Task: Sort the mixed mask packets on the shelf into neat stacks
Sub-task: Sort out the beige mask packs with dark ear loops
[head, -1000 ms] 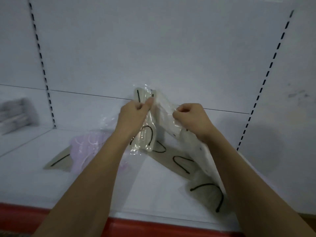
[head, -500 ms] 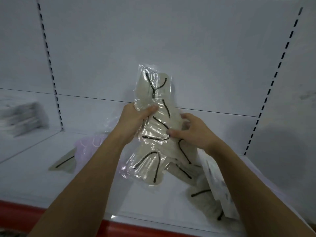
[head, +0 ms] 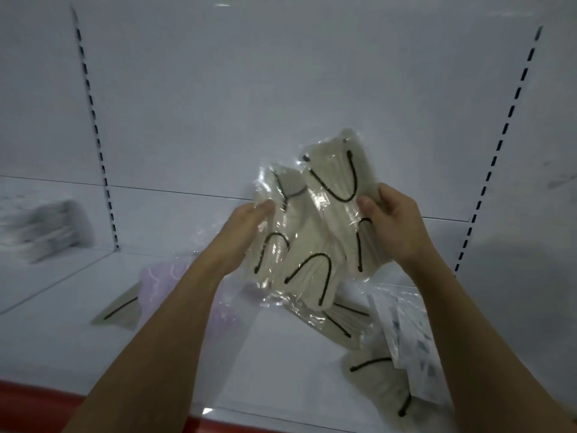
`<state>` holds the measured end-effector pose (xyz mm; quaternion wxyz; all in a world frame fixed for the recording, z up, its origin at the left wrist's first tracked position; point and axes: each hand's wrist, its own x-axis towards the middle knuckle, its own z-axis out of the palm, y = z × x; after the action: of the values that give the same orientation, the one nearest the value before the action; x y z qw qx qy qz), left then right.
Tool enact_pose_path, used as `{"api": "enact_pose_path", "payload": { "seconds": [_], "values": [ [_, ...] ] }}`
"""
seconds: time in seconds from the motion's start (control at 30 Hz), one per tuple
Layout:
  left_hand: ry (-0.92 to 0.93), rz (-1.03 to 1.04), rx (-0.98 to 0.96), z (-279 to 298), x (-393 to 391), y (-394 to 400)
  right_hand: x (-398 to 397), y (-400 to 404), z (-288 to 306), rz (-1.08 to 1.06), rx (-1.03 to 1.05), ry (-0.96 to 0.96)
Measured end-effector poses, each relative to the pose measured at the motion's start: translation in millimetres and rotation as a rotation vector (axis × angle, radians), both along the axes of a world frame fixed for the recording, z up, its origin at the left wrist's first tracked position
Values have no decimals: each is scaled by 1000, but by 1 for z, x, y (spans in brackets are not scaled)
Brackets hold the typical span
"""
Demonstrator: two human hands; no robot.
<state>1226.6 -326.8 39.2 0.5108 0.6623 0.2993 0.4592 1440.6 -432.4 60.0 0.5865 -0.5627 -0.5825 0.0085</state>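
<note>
a fan of beige mask packets (head: 315,232) — clear crinkled plastic sleeves, each holding a folded mask with black ear loops — is held up above the white shelf (head: 259,364). the left hand (head: 246,232) pinches its left edge under the thumb, and the right hand (head: 395,223) grips its right side. lower on the shelf lie more beige packets (head: 371,364), a lilac packet (head: 168,279) at left and a white patterned packet (head: 409,339) at right.

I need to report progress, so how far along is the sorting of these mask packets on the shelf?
Done: what looks like a blurred white stack sits in the bay to the left. In hand: the left hand and right hand grip a fanned bunch of beige packets, not yet squared. Left: loose beige packets, a lilac packet and a white patterned packet lie scattered on the shelf. Roughly midway at best.
</note>
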Motion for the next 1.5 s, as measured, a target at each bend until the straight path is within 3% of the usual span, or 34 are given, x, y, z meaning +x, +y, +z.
{"api": "enact_pose_path", "payload": {
  "seconds": [0.13, 0.33, 0.47, 0.53, 0.6, 0.73, 0.87, 0.97, 1.07, 1.23, 1.33, 1.37, 1.47, 1.5],
  "values": [
    [258, -288, 85, -7, 9, -17, -23, 10, -13, -36, 6, -62],
    [30, -121, 125, -4, 6, -6, -22, 15, -13, -162, 210, 219],
    [41, -41, 121, -5, 5, 0, -11, 9, -3, -303, 385, 441],
    [-42, 17, 94, -6, 4, 7, -1, 10, -2, -281, 409, 599],
    [-148, 9, 102, -8, 4, 9, -4, 14, -9, -152, 270, 662],
    [-212, -47, 140, -11, 15, 1, -43, 30, -33, 94, -69, 531],
    [-241, -120, 173, -5, 20, -17, -64, 26, -31, 271, -83, 365],
    [-223, -46, 262, 2, 11, -17, -66, 22, -26, 399, -20, 278],
    [-155, -47, 263, 5, 0, -8, -60, 28, -32, 461, -137, 330],
    [117, -223, 197, -7, -10, 4, -49, 26, -40, 592, -306, 327],
    [-65, -44, 101, -9, -18, 16, -33, 22, -39, 511, -423, 551],
    [-150, 45, 79, -8, -22, 23, -29, 20, -40, 381, -518, 456],
    [-248, 273, 88, -3, -31, 29, -26, 21, -53, -2, -929, -353],
    [-267, 311, 101, -2, -32, 31, -29, 23, -59, -30, -987, -509]
  ]
}}
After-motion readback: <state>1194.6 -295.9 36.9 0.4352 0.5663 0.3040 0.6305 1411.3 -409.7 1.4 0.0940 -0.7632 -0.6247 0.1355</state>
